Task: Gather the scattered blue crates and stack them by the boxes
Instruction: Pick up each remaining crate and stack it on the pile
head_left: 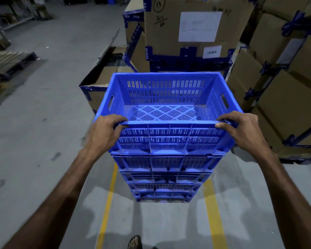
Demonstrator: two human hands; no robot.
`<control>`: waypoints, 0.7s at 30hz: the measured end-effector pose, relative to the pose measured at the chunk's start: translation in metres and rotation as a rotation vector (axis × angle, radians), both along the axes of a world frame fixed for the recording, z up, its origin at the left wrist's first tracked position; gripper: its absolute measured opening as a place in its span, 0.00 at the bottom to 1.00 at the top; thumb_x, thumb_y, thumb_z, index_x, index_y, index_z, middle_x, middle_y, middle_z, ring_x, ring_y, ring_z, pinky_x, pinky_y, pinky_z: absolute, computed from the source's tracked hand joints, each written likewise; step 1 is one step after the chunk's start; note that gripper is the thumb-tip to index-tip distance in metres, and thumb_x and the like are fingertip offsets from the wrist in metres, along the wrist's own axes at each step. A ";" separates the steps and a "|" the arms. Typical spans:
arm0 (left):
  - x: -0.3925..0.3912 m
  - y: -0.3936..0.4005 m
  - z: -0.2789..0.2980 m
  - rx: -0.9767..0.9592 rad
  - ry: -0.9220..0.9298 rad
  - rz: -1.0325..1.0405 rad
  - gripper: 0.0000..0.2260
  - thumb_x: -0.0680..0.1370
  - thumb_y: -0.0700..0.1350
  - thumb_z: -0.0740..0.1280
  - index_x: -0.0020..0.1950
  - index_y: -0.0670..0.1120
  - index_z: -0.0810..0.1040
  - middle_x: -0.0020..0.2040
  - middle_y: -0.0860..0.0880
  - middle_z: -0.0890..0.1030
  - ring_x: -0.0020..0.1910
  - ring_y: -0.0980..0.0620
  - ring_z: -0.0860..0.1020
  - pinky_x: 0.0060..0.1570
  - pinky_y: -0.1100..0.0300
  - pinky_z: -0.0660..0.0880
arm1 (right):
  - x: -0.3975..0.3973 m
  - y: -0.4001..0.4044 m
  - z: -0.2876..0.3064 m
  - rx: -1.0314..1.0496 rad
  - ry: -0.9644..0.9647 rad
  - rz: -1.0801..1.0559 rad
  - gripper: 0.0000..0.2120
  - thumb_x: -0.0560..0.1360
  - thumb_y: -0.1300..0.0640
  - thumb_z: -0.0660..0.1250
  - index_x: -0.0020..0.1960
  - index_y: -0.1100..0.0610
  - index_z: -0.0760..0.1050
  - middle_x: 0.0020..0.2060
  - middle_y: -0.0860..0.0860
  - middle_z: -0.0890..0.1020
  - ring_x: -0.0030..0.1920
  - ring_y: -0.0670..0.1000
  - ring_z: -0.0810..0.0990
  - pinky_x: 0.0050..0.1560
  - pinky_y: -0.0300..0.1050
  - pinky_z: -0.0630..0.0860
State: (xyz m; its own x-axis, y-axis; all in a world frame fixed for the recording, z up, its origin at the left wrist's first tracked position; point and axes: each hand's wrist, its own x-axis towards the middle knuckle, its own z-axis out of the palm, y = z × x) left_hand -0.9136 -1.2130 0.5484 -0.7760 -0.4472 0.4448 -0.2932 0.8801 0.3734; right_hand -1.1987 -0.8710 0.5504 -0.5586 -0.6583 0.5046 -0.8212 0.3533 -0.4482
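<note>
A stack of several blue slotted crates (166, 177) stands on the grey floor straight in front of me. The top crate (165, 97) is empty and sits level on the stack. My left hand (104, 130) grips the near rim at its left corner. My right hand (241, 128) grips the same rim at its right corner. Tall cardboard boxes (190, 29) with blue tape stand right behind the stack.
More taped cardboard boxes (280, 90) fill the right side. An open low carton (104, 76) sits behind the stack to the left. Two yellow floor lines (106, 209) run under the stack. A pallet (11, 62) lies far left. My sandalled foot (135, 242) shows at the bottom.
</note>
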 end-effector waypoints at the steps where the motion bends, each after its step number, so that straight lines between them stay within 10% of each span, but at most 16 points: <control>1: 0.000 0.000 0.000 0.002 0.000 -0.002 0.07 0.78 0.43 0.74 0.54 0.45 0.85 0.50 0.49 0.87 0.46 0.48 0.83 0.49 0.56 0.76 | 0.000 0.000 0.000 -0.001 -0.002 0.000 0.24 0.73 0.34 0.67 0.50 0.53 0.85 0.42 0.47 0.86 0.41 0.47 0.82 0.50 0.49 0.75; 10: 0.004 0.002 0.005 -0.001 0.001 -0.018 0.06 0.77 0.41 0.74 0.53 0.44 0.85 0.49 0.49 0.87 0.47 0.48 0.83 0.49 0.60 0.74 | 0.005 0.002 0.000 0.033 0.057 -0.010 0.16 0.75 0.40 0.69 0.50 0.52 0.84 0.41 0.46 0.83 0.40 0.48 0.80 0.48 0.64 0.74; 21: 0.006 0.004 0.004 -0.004 -0.002 -0.011 0.06 0.77 0.42 0.74 0.54 0.45 0.85 0.50 0.49 0.87 0.47 0.47 0.83 0.49 0.55 0.77 | 0.012 0.002 0.007 0.025 0.037 -0.003 0.17 0.74 0.41 0.70 0.49 0.55 0.85 0.40 0.46 0.82 0.39 0.41 0.74 0.46 0.48 0.68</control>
